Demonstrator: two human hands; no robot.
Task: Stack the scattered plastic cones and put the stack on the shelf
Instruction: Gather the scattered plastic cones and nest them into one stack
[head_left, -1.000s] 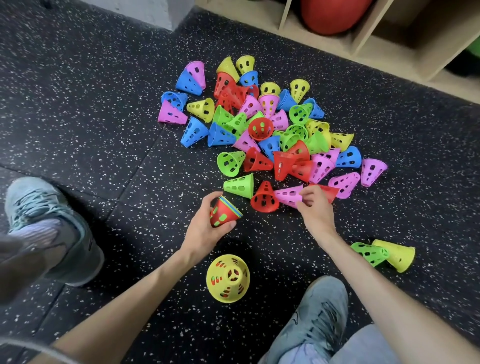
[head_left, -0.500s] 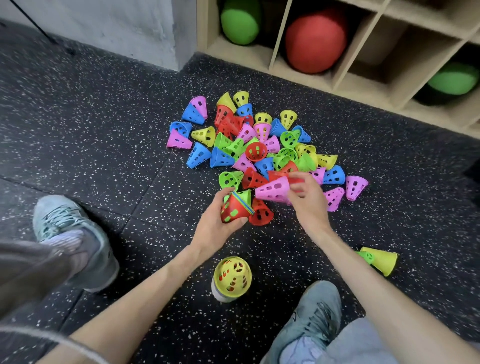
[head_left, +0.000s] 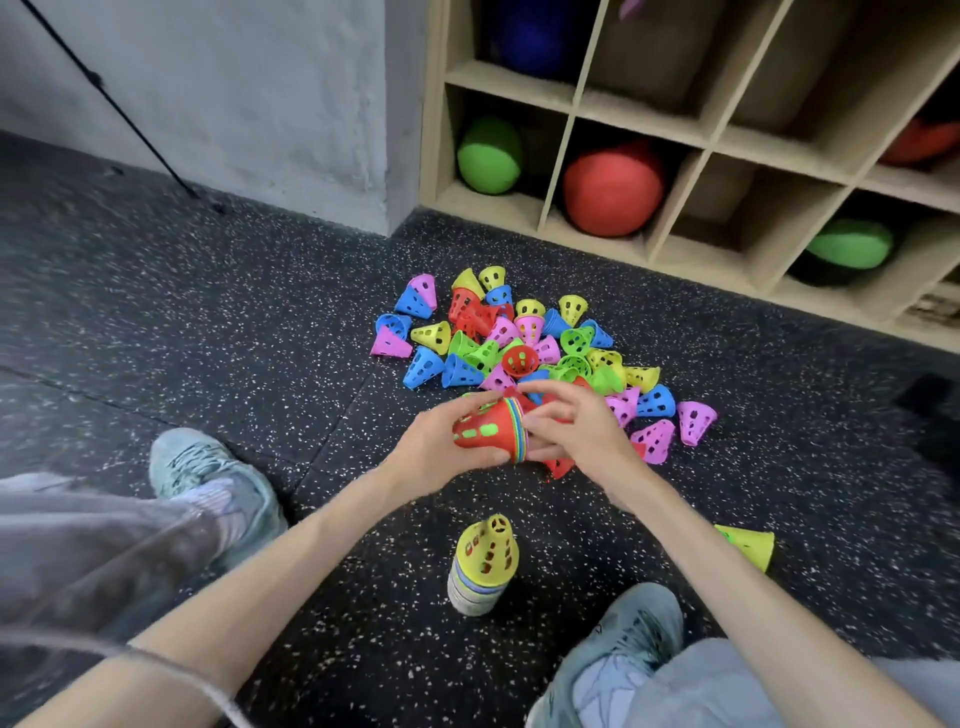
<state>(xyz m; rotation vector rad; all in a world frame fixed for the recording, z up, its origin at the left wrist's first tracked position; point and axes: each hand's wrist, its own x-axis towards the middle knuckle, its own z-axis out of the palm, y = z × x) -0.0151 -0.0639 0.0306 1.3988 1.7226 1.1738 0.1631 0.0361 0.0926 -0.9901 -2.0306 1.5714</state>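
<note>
Small nested stack of perforated plastic cones, red outermost (head_left: 485, 431), held sideways above pile of scattered coloured cones (head_left: 524, 343) on floor. Left hand (head_left: 441, 452) grip clamped round stack body. Right hand (head_left: 576, 428) at rim end; grip cannot be told. Judged light, thin, springy, slick; best held round wide rim.

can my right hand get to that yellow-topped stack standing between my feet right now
Probably not yet: the right hand is busy at the red-bottomed stack the left hand grips. The yellow-topped stack itself stands unobstructed.
</note>
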